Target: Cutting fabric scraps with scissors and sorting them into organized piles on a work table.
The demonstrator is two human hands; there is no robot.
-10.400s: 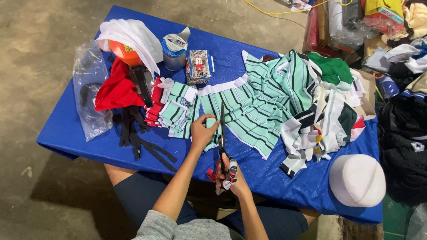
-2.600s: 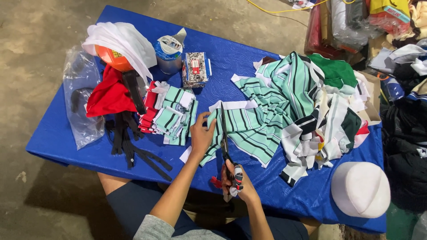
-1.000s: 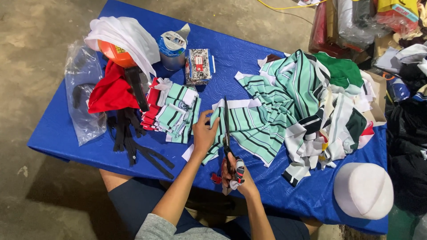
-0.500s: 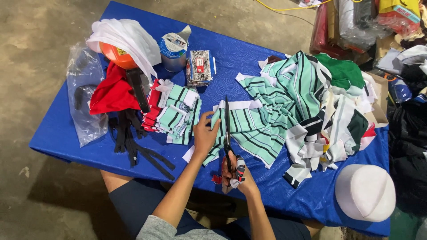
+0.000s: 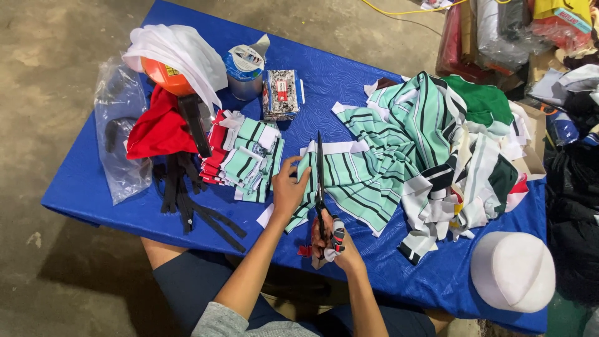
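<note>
Near the front edge of the blue table, the left hand pressed flat on the striped green fabric, while the right hand clamped the scissors, blades together, pointing away. Bare blue cloth lay right of the hands. A small patterned packet sat beside a tape roll farther back.

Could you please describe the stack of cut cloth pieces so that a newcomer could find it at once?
On the blue table, look just beyond the left hand. The stack of cut pieces lies there, small and neat, unlike the loose cloth heap.
</note>
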